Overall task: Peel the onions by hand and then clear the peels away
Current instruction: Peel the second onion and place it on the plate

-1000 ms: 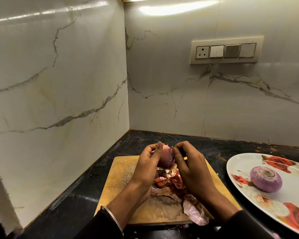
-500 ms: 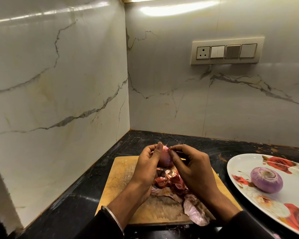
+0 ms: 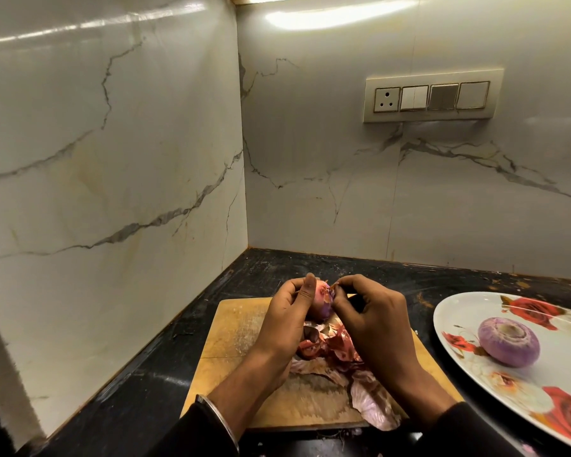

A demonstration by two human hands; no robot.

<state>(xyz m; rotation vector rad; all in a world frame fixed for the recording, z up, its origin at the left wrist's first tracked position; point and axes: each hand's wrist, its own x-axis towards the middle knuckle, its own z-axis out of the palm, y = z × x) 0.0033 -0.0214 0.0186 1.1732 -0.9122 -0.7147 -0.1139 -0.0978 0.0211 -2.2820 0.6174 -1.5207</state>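
My left hand (image 3: 282, 319) cupped onion (image 3: 322, 303) at lower centre of frame, above wooden board (image 3: 231, 328); grip curled round it. My right hand (image 3: 374, 319) pinched flake of skin at onion's top, grip narrow. Peels (image 3: 330, 352) heaped on board beneath both hands. Peeled onion (image 3: 508, 341) sat on floral plate (image 3: 459, 303), lower right, on black table (image 3: 139, 400).

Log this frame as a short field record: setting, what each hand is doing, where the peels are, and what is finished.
setting: black counter, marble walls
left hand: grips the onion above the cutting board
right hand: pinches skin at the onion's top
peels: piled on the board under the hands
done: one peeled onion on the floral plate
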